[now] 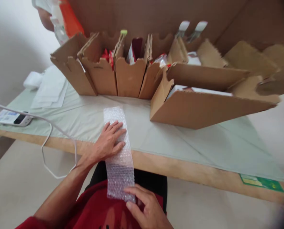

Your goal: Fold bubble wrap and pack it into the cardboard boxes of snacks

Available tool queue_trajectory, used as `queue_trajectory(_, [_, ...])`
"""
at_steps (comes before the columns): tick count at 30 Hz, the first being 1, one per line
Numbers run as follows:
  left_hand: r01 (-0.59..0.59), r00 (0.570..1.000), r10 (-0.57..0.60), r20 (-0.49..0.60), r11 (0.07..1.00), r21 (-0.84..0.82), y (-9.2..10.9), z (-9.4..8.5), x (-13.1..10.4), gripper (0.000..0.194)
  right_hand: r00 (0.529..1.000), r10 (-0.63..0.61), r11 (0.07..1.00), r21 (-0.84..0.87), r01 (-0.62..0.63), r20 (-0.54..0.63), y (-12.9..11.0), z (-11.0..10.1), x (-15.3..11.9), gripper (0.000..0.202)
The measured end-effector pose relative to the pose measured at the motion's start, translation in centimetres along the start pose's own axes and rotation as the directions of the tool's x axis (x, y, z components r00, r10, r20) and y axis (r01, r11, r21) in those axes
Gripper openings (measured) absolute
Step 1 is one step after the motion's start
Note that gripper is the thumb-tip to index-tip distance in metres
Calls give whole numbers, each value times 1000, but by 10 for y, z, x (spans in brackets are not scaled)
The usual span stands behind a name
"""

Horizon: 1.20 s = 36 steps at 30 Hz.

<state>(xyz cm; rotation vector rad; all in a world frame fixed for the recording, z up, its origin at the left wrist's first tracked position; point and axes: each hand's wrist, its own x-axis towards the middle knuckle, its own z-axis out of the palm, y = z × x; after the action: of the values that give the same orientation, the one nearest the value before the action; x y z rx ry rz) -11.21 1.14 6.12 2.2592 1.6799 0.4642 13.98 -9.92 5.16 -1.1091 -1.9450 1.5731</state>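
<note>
Red-sleeved, rested the left hand (110, 140) palm down on a long strip of bubble wrap (120, 175), fingers open and slightly spread. Had the strip running from the pale green cloth (142, 136) across the wooden table edge (168, 166) and over the lap. Held the right hand (146, 206) at the near end, forefinger over the wrap, thumb by the corner; could not tell a pinch from a light touch. Faced a row of cardboard boxes (130, 79) beyond the strip, with red packets (105, 55) poking up in one. Had a larger, slanting carton (204, 109) to the right, well apart from both hands, with a flat white item (206, 91) inside. Saw white sheets (48, 90) lying on the cloth to the left and, nearer, a white power strip (7, 117) with a pale cable (58, 177) looping down beside the left forearm. Noticed a green printed card (263, 183) at the table edge, far right. Glimpsed two white-capped bottles (198, 30) behind the boxes and, top left, another person's arm (45, 19) near an orange object (70, 19), too blurred to name.
</note>
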Motion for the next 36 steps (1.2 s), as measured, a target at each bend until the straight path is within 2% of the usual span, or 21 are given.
queue_trajectory(2, [1,997,-13,-74,987,-162,-5,-5,-12,48,999,7,998,59,-10,49,-10,0,3,31])
queue_trajectory(4, [34,989,-87,-118,917,-398,-9,-14,-30,46,996,9,990,142,-21,84,-20,-6,8,30])
queue_trajectory(7, [76,973,-211,-93,675,-734,-13,-28,-65,52,995,22,927,370,-58,101,-35,-15,28,40])
queue_trajectory(9, [58,959,-262,-104,542,-838,-14,-32,-84,67,998,32,864,501,-58,61,-44,-19,53,52])
queue_trajectory(10, [54,951,-287,-118,527,-848,-13,-31,-90,70,999,44,844,534,-52,28,-47,-20,68,54])
queue_trajectory(11, [77,937,-325,-127,548,-833,-12,-28,-93,70,998,57,833,552,-43,-8,-51,-20,82,54])
queue_trajectory(13, [174,895,-418,-154,646,-743,-6,-20,-90,63,995,81,821,570,-30,-64,-54,-19,106,57])
queue_trajectory(16, [288,843,-487,-230,769,-571,1,-6,-74,52,984,103,844,537,-7,-148,-52,-20,116,71])
queue_trajectory(18, [279,849,-452,-273,823,-494,2,-1,-63,49,963,42,931,360,58,-265,-47,-24,107,68])
queue_trajectory(20, [273,860,-418,-293,861,-428,1,2,-58,51,934,-139,989,10,150,-329,-41,-29,94,52])
queue_trajectory(21, [276,862,-409,-299,874,-399,1,2,-57,53,921,-246,963,-181,198,-301,-37,-30,89,45])
queue_trajectory(23, [292,858,-402,-319,894,-340,0,4,-57,56,901,-405,831,-474,291,-158,-30,-31,87,41])
queue_trajectory(25, [300,851,-389,-354,912,-282,0,6,-59,57,885,-466,701,-616,360,-13,-24,-30,92,45])
queue_trajectory(27, [291,840,-361,-405,930,-225,1,6,-63,55,875,-480,621,-681,388,60,-19,-27,101,42])
queue_trajectory(30, [226,831,-288,-477,957,-184,7,-1,-73,58,871,-486,594,-702,394,78,-19,-28,108,33])
queue_trajectory(32, [128,868,-199,-456,975,-182,13,-7,-82,59,871,-485,632,-658,410,78,-24,-32,109,32])
queue_trajectory(34, [30,915,-101,-392,983,-183,19,-10,-89,50,884,-459,703,-574,419,83,-31,-37,110,31])
queue_trajectory(36, [-14,930,-58,-364,981,-191,22,-9,-91,38,916,-396,789,-487,375,63,-37,-40,114,29])
